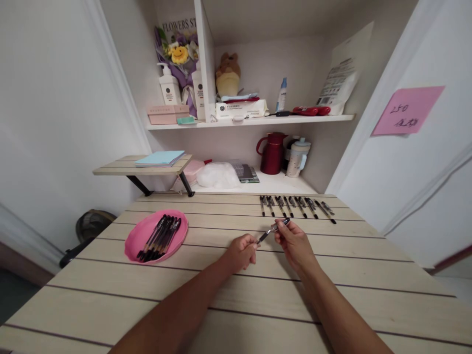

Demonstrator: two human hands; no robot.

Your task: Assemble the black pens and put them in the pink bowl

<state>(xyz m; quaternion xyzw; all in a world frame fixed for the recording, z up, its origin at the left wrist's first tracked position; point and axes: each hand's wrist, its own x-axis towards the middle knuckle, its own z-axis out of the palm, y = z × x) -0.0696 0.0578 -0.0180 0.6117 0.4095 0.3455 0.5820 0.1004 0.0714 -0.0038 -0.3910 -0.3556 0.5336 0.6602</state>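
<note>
Over the middle of the table, my left hand (241, 252) is closed round the lower end of a black pen (264, 236). My right hand (295, 243) pinches the other end, where the dark cap (283, 223) shows between thumb and fingers. A silvery stretch of the pen is visible near the cap; whether cap and barrel are joined I cannot tell. Beyond my hands, several black pens (288, 207) and small dark caps or clips lie side by side in a row. To the left, a pink dish (130, 246) holds several capped black pens (162, 236).
A small raised shelf (118, 166) with blue paper (160, 158) stands at the back left. Behind the table, a white cabinet shelf (250, 122) carries bottles and a soft toy (227, 73). Under it stand a red jug (272, 153) and a pale cup (298, 158).
</note>
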